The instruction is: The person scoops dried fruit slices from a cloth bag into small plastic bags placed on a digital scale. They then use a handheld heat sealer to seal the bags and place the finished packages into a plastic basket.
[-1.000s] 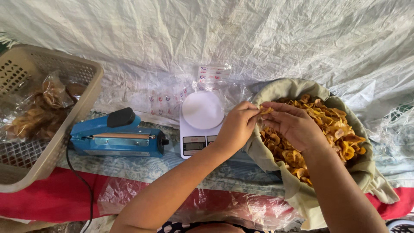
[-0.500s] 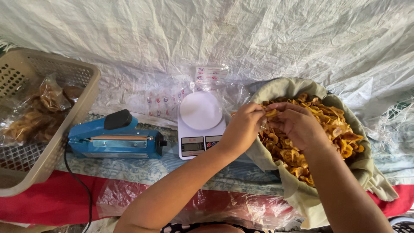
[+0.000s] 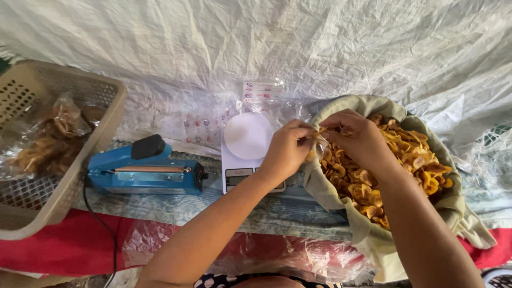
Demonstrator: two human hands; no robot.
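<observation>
Golden-orange fried chips (image 3: 394, 170) fill a wide bowl lined with olive-green cloth (image 3: 373, 234) at the right of the work surface, and both hands meet over its left rim. The left hand (image 3: 288, 149) pinches its fingertips shut on what looks like a thin clear bag (image 3: 318, 145) at the rim, while the right hand (image 3: 357, 136), curled just beside it and touching at the fingertips, grips a few chips; how many is hard to tell. Just left of the bowl stands a white kitchen scale (image 3: 248, 152) with a round bare platform, partly behind the left wrist. Further left, with a small gap, lies a blue heat sealer (image 3: 146, 170) with a black knob, its cord running down over the front edge. At the far left a beige plastic basket (image 3: 104, 114) holds clear bags of brown snacks (image 3: 48, 141). Patterned cloth (image 3: 176, 205) covers the surface, red fabric (image 3: 69, 245) hangs at the front edge, and crumpled clear plastic (image 3: 277, 256) lies near the person. A white woven tarp (image 3: 266, 48) closes off the back, with small clear packets (image 3: 261, 90) against it.
</observation>
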